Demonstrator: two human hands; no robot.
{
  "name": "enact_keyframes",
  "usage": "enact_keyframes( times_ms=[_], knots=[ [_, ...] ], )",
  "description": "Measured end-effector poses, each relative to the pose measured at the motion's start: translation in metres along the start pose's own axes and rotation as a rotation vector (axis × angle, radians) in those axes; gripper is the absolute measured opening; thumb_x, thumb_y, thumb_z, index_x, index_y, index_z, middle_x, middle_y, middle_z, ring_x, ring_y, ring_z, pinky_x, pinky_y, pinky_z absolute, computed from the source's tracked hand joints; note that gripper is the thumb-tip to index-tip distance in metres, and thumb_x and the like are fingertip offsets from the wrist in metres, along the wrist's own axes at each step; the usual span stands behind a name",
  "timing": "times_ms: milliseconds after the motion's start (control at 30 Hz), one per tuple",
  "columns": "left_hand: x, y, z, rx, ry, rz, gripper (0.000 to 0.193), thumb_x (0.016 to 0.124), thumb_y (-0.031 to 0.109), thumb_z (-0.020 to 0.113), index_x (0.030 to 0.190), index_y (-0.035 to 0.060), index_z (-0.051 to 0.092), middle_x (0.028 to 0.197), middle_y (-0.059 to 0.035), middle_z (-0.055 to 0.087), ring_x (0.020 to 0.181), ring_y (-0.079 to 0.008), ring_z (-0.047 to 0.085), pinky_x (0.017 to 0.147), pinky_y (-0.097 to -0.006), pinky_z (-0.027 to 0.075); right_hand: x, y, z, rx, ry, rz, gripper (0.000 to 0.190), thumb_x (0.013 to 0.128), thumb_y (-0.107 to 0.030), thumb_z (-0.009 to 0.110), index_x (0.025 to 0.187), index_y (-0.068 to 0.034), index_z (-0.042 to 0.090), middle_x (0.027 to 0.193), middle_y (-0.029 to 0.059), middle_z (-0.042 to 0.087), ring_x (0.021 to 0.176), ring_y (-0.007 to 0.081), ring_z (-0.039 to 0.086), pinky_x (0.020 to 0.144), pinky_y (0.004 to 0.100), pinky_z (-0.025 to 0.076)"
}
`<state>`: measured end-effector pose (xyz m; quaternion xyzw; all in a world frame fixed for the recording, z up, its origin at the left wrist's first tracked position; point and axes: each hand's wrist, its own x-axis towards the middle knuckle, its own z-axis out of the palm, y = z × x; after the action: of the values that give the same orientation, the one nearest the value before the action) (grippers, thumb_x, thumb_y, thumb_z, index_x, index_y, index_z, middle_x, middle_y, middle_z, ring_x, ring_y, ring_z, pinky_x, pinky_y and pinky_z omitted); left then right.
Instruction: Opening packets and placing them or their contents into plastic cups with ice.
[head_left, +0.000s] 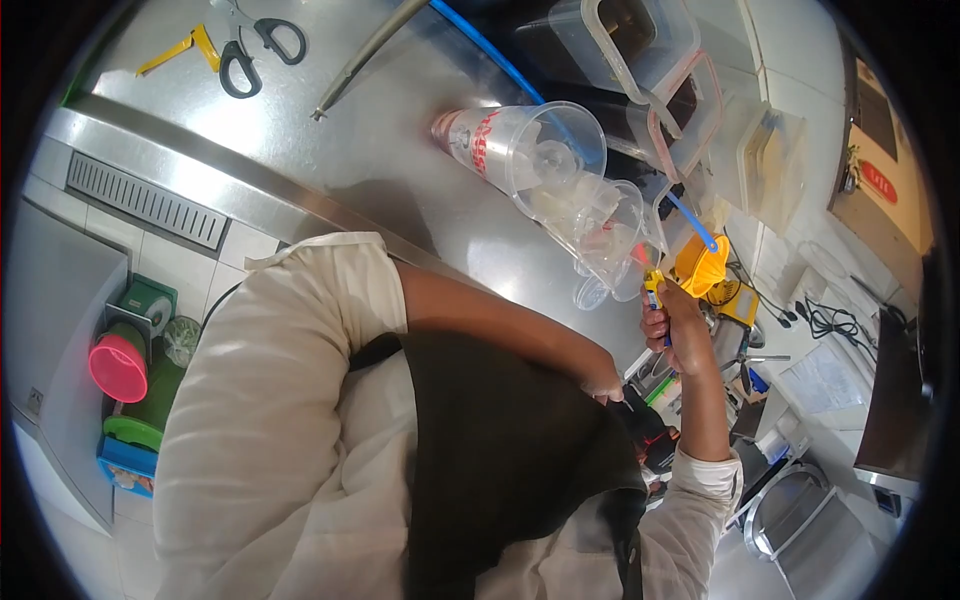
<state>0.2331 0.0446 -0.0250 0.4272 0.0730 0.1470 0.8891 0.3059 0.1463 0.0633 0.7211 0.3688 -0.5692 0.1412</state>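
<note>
My right hand (684, 324) is closed around a small yellow-and-blue tool (654, 289) with a reddish tip, whose exact kind I cannot make out. Just beyond the tip stand several clear plastic cups (609, 217), with dome-shaped pieces among them. A taller clear cup (491, 146) with red print stands beside them on the stainless steel counter (360, 157). My left hand (606, 386) is low by the dark apron (510, 420), its fingers mostly hidden; whether it holds anything does not show. A yellow plastic strainer or funnel (703, 268) is next to my right hand.
Black-handled scissors (262, 56) and a folded yellow strip (180, 52) lie far left on the counter. A grey hose (367, 56) and a blue tube (487, 45) cross it. Clear food containers (645, 52) stand at the back right. Cables (836, 322) lie on the right.
</note>
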Motion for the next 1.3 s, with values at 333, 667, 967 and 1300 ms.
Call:
enact_keyframes(
  times_ms=[333,667,967,1300],
  knots=[
    [-0.006,0.001,0.0,0.098,0.028,0.054,0.036,0.083,0.034,0.04,0.094,0.0078,0.062,0.084,-0.0096,0.062,0.073,-0.0177,0.057,0.067,-0.032,0.044,0.007,0.008,-0.002,-0.139,0.167,-0.251,0.018,0.088,-0.02,0.041,0.071,-0.011,0.042,0.05,-0.0051,0.032,0.036,0.0028,0.026,0.031,0.0169,0.018],
    [-0.001,-0.001,0.003,0.101,0.051,0.038,0.036,0.083,0.034,0.04,0.093,0.0077,0.063,0.082,-0.0105,0.063,0.071,-0.018,0.057,0.066,-0.0322,0.044,0.016,0.014,-0.001,-0.26,0.214,-0.38,0.02,0.088,-0.019,0.041,0.069,-0.011,0.042,0.048,-0.0056,0.031,0.034,0.0031,0.025,0.03,0.0186,0.019],
    [0.001,-0.007,-0.001,0.133,0.095,-0.044,0.037,0.082,0.033,0.044,0.1,0.0034,0.057,0.084,-0.0136,0.062,0.07,-0.0206,0.058,0.062,-0.0334,0.046,0.007,0.025,0.007,-0.338,0.12,-0.416,0.01,0.086,-0.016,0.041,0.08,-0.009,0.043,0.048,-0.003,0.036,0.037,0.0041,0.032,0.032,0.0194,0.023],
    [0.011,-0.019,0.007,-0.516,0.55,0.13,0.04,0.083,0.034,0.05,0.097,-0.0017,0.039,0.089,-0.0122,0.049,0.075,-0.0224,0.058,0.058,-0.0363,0.053,0.018,0.057,-0.005,0.057,0.086,-0.593,0.017,0.082,-0.008,0.044,0.098,-0.003,0.046,0.079,0.0038,0.051,0.07,0.0103,0.048,0.055,0.0232,0.041]
  ],
)
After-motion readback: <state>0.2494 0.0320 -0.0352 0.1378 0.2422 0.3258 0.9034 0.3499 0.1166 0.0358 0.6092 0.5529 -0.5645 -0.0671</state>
